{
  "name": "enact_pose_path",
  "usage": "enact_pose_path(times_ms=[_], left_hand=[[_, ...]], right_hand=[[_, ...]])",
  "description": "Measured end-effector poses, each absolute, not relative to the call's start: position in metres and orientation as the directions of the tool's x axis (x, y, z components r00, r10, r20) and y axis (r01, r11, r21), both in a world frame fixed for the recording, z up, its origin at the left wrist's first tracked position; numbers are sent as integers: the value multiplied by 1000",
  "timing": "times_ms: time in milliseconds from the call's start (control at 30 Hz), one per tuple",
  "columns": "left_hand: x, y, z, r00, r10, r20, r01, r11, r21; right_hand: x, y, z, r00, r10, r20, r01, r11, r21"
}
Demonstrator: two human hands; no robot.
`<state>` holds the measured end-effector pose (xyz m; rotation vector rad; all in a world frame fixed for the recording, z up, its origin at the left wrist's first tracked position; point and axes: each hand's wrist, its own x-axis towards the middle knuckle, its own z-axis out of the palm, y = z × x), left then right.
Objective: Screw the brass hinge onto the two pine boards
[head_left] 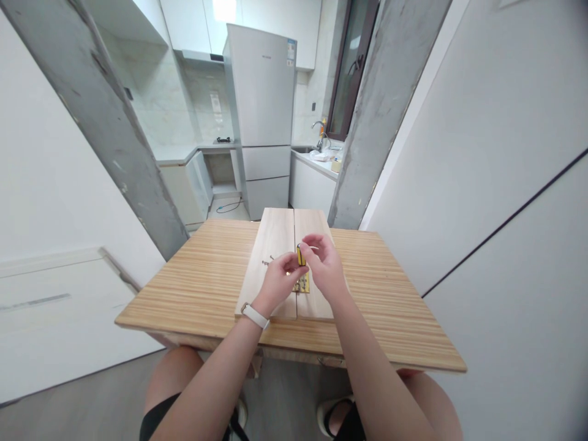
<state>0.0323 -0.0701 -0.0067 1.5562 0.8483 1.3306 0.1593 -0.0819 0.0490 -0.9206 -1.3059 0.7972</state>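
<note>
A small yellow-and-black screwdriver (301,255), its shaft not visible, is held between my two hands over the boards. My right hand (325,263) pinches its handle from the right with thumb and fingertips. My left hand (281,277) has its fingers curled against the handle's left side and lower end. Just below the hands lies a brass-coloured hinge (304,284) with holes, across the gap between two pale wooden boards; my left hand partly hides it. Several loose screws (266,263) rest on the left board (257,288). The right board (316,306) lies beside it.
The boards lie on a wood-grain table (386,294) whose near edge is by my knees. Beyond stand a grey fridge (261,92), a counter with a sink and tap (318,131). White panels and grey pillars flank the table on both sides.
</note>
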Motion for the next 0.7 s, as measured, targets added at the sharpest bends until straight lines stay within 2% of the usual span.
enact_pose_path(times_ms=[200,367,467,567,700], left_hand=[[44,-77,-5,73,896,437,150,-443,884],[48,-80,-2,78,869,489,227,-493,840],[42,-82,-1,143,867,478,165,-497,852],[33,-80,-2,243,873,423,5,-437,899],[28,-73,-7,309,877,369,-127,-347,929]], right_hand=[[142,-109,44,254,859,445,135,424,-895],[120,-116,47,321,848,422,194,377,-906],[121,-105,48,320,863,391,192,345,-919],[130,-86,51,267,897,353,130,330,-935],[143,-65,57,-18,965,263,0,263,-965]])
